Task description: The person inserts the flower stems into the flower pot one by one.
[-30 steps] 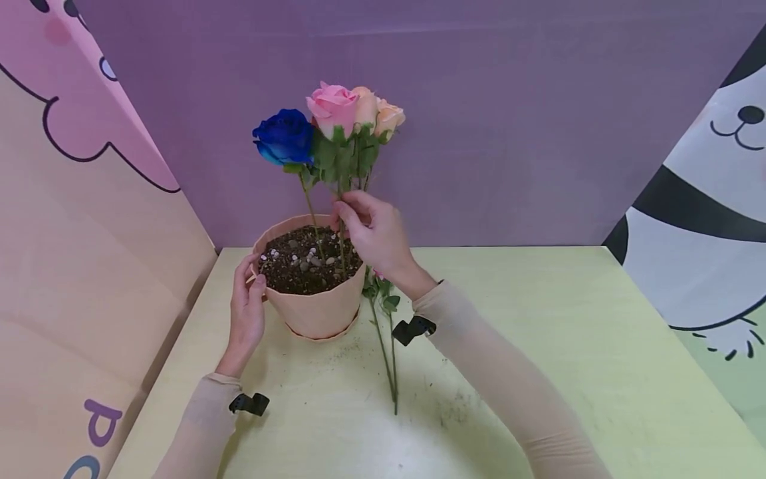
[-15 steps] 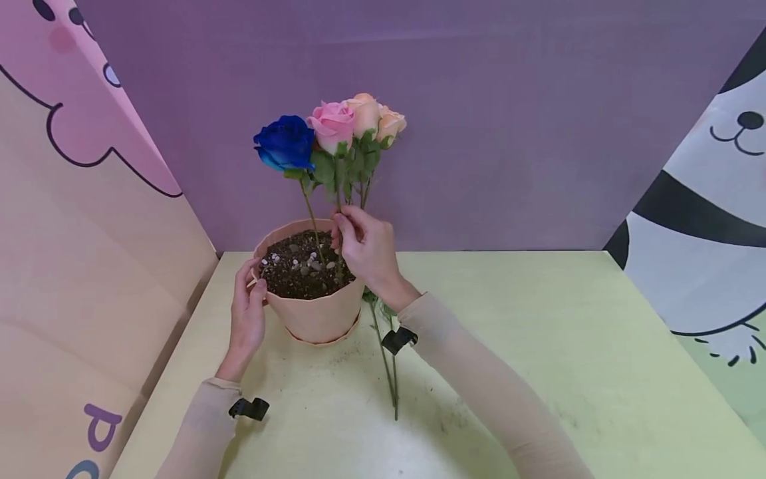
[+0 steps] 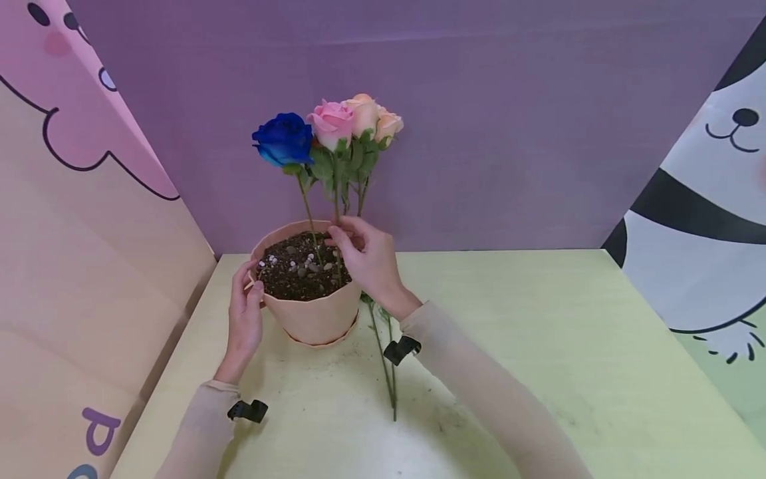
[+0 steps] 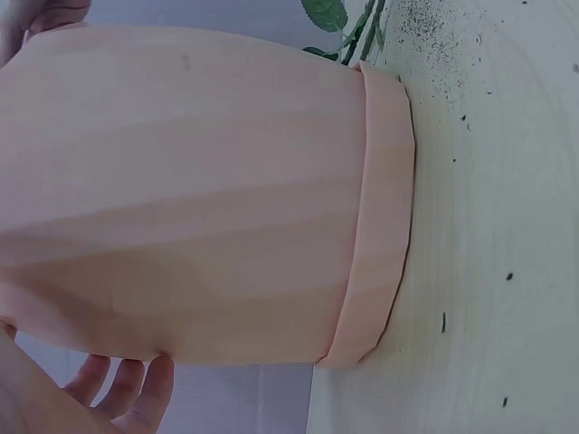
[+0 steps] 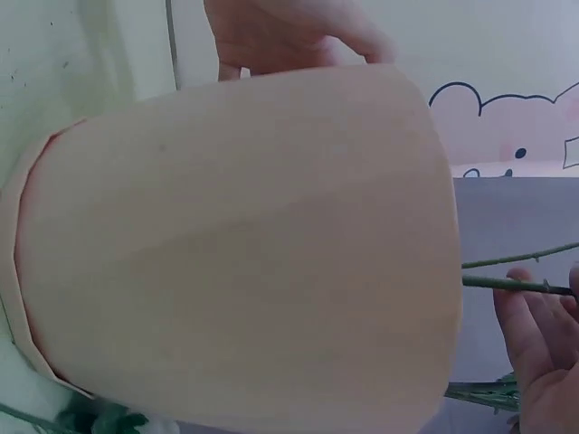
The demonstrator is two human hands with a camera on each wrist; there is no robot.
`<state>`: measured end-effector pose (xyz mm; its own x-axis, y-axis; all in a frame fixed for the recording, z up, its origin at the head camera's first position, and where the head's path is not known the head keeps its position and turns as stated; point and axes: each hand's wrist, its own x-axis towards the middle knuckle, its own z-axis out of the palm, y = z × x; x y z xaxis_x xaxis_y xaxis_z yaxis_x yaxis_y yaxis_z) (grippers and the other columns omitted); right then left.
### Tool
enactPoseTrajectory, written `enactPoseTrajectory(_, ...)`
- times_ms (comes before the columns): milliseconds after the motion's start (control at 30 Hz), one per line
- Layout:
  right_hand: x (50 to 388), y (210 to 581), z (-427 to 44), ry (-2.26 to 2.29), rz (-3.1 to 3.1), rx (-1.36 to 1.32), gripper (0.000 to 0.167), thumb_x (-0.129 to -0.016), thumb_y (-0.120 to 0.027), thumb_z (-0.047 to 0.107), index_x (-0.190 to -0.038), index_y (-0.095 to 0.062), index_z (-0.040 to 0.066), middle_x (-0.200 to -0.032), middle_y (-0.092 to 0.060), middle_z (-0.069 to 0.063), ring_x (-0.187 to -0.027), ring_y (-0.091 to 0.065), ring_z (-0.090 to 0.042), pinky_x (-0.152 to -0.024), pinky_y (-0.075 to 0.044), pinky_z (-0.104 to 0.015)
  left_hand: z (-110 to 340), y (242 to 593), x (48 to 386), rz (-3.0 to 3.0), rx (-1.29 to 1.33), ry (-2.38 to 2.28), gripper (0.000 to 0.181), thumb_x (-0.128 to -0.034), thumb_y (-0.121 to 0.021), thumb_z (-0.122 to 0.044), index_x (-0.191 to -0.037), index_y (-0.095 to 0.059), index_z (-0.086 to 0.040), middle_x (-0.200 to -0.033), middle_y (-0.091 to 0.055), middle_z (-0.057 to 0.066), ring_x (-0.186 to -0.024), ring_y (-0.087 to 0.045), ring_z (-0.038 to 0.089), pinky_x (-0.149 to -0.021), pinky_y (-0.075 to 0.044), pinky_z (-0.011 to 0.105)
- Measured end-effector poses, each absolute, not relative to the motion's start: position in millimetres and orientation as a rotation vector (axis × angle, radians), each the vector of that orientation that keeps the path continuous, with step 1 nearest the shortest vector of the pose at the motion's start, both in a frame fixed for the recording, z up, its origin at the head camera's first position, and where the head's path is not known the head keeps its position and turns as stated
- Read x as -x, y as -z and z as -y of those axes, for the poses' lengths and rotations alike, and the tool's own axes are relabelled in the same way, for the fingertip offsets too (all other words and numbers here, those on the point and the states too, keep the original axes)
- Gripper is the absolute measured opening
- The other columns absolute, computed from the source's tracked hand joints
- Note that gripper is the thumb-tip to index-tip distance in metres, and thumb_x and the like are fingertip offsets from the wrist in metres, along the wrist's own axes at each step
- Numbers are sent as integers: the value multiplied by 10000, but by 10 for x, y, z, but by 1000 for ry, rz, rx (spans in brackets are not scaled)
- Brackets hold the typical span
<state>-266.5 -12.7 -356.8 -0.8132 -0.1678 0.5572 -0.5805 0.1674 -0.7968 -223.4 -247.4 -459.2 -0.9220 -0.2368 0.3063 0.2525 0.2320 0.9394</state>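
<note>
The peach flowerpot point(image 3: 311, 322) holds dark soil with pebbles. My left hand point(image 3: 244, 326) holds its left side near the rim; in the left wrist view several fingertips point(image 4: 156, 389) touch the outer wall. My right hand point(image 3: 374, 263) is at the pot's right side, thumb and fingers around the stem of a pink rose point(image 3: 332, 125) low down, just above the soil. A blue rose point(image 3: 282, 140) stands in the soil to its left. Peach roses point(image 3: 363, 116) stand behind and to the right; their lower stems are hidden by the right hand.
Green flower stems point(image 3: 385, 366) lie on the pale table point(image 3: 509, 319) right of the pot, their upper ends partly hidden by my right hand. Soil crumbs are scattered nearby. A purple backdrop point(image 3: 509, 133) rises behind, with cartoon-printed panels on both sides.
The pink rose has sunk lower over the first half second. My right hand has moved down its stem toward the soil. My left hand stays at the pot.
</note>
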Motion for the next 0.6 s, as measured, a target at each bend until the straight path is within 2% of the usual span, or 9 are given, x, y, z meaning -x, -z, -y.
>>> enactPoseTrajectory(100, 2627, 3609, 126, -1685, 2141, -664, 316, -1061, -673, 208, -1319, -701, 29, -1143, -800, -173, -940, -794, -334, -758, -623, -292, 2478, 4592, 2246, 2128, 18, 1740, 489, -1151, -349, -206, -1636, -343, -145, -1602, -414, 144, -1243, -506, 76, -945, -457, 191)
enactPoseTrajectory(333, 2553, 3661, 68, -1698, 2174, -588, 430, -1046, -697, 256, -1411, -647, 35, -1225, -781, -152, -1042, -778, -293, -906, -628, -434, 2486, 4600, 2260, 2124, 20, 1737, 493, -1150, -347, -216, -1639, -343, -156, -1602, -418, 149, -1232, -513, 48, -949, -461, 190)
enactPoseTrajectory(467, 2529, 3726, 15, -1748, 2156, -576, 421, -1047, -694, 227, -1408, -645, 17, -1275, -759, -162, -1110, -766, -298, -945, -623, -409, 2492, 4602, 2256, 2130, 23, 1733, 494, -1149, -346, -218, -1639, -341, -152, -1629, -404, 133, -1245, -508, 50, -949, -461, 190)
enactPoseTrajectory(600, 2509, 3764, -70, -1796, 2146, -566, 385, -1051, -681, 181, -1381, -651, -17, -1265, -753, -182, -1098, -761, -343, -906, -629, -324, 2497, 4612, 2254, 2129, 19, 1736, 493, -1150, -346, -214, -1638, -341, -146, -1648, -392, 132, -1282, -506, 97, -950, -463, 190)
